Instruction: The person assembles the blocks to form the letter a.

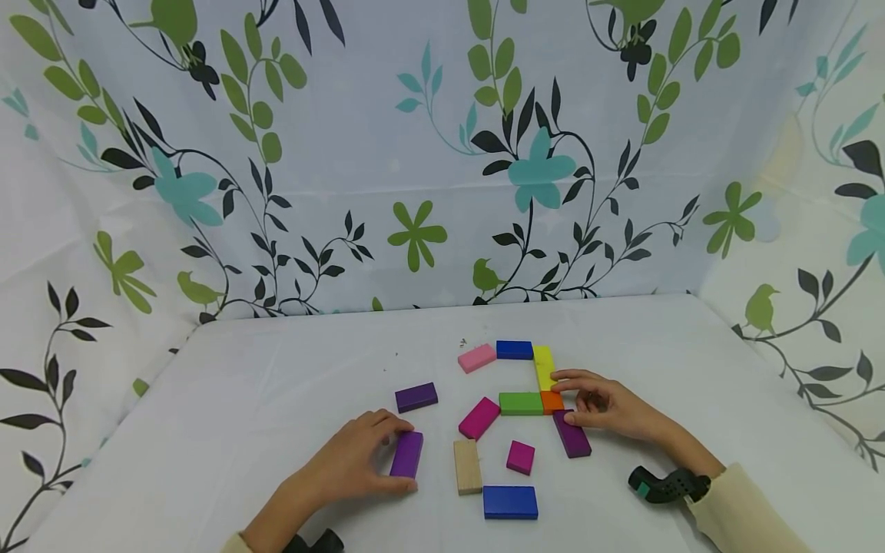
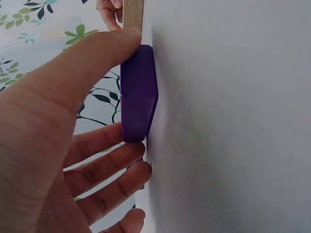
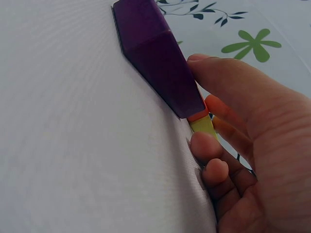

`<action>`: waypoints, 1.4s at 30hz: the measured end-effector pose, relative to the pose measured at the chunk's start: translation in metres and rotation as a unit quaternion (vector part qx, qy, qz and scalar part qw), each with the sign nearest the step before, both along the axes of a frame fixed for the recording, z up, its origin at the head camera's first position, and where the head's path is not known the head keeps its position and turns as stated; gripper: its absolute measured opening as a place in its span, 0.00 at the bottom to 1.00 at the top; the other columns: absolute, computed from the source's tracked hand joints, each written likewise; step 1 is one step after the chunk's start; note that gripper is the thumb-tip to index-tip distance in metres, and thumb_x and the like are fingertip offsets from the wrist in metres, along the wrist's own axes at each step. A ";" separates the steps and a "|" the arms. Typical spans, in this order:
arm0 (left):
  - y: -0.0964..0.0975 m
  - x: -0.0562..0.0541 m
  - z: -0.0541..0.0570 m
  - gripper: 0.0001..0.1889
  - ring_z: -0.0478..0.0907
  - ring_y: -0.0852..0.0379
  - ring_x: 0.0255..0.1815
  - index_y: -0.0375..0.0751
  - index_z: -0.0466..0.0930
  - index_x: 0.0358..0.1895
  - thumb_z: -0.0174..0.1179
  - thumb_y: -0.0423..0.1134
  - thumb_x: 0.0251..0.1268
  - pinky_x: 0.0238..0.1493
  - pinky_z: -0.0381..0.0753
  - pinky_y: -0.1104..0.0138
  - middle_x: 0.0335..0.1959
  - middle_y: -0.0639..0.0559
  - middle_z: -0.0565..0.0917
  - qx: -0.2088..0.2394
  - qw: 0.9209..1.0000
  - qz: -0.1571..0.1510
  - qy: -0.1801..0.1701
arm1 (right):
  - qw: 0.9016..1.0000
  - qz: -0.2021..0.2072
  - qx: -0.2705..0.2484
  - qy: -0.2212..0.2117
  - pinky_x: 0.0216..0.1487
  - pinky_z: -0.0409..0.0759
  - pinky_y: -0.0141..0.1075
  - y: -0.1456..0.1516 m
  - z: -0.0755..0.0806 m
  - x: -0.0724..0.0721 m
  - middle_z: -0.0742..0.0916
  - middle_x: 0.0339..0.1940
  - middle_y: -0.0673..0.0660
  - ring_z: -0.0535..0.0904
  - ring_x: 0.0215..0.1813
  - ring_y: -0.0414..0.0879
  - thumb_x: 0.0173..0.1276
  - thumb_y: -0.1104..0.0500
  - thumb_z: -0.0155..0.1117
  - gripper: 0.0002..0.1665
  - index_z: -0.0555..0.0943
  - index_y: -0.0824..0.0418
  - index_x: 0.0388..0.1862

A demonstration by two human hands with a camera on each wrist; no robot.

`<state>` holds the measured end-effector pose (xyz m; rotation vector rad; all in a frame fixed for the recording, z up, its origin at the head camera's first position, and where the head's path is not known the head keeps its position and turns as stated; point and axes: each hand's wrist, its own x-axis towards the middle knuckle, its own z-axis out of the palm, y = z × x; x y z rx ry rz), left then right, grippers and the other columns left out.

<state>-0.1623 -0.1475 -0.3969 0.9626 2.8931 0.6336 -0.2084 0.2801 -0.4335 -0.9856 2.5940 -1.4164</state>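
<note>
My left hand [image 1: 356, 457] pinches a purple block [image 1: 406, 455] lengthwise on the white cloth, thumb at the near end and fingertips at the far end. In the left wrist view the purple block [image 2: 137, 90] spans from thumb to fingers. My right hand [image 1: 615, 407] reaches over the right of the layout. Its thumb touches a plum block [image 1: 572, 435], and the extended index fingertip is at the side of a yellow block [image 1: 543, 367]. Between thumb and index lies an orange block [image 1: 551, 402], with a green block [image 1: 521, 404] on its left.
Blue block [image 1: 515, 350] and pink block [image 1: 477, 358] lie at the back; a dark purple block [image 1: 416, 397] lies beyond my left hand. Magenta block [image 1: 478, 418], small magenta block [image 1: 521, 457], wooden block [image 1: 468, 467] and larger blue block [image 1: 510, 502] lie between my hands.
</note>
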 end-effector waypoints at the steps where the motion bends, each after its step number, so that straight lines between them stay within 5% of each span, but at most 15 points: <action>1: 0.000 0.000 0.000 0.34 0.72 0.63 0.45 0.51 0.78 0.56 0.69 0.66 0.48 0.50 0.75 0.56 0.47 0.62 0.77 0.000 1.000 0.000 0.002 | 1.000 0.000 -0.001 0.000 0.28 0.71 0.31 0.000 0.000 0.000 0.75 0.65 0.66 0.72 0.33 0.41 0.64 0.63 0.68 0.22 0.80 0.61 0.58; 20: 0.010 0.004 0.004 0.34 0.72 0.68 0.39 0.55 0.77 0.58 0.68 0.67 0.48 0.40 0.73 0.66 0.48 0.64 0.77 0.018 1.000 -0.002 0.012 | 1.000 -0.004 0.002 -0.011 0.30 0.72 0.28 0.001 -0.001 -0.001 0.75 0.65 0.64 0.73 0.32 0.42 0.64 0.62 0.69 0.23 0.80 0.59 0.58; 42: 0.043 0.000 0.017 0.35 0.75 0.63 0.42 0.52 0.76 0.60 0.68 0.66 0.50 0.42 0.76 0.65 0.53 0.58 0.77 0.008 0.998 -0.062 0.005 | 0.999 -0.017 0.009 -0.037 0.32 0.72 0.28 0.003 0.000 -0.001 0.73 0.67 0.64 0.72 0.33 0.42 0.64 0.60 0.69 0.24 0.79 0.59 0.60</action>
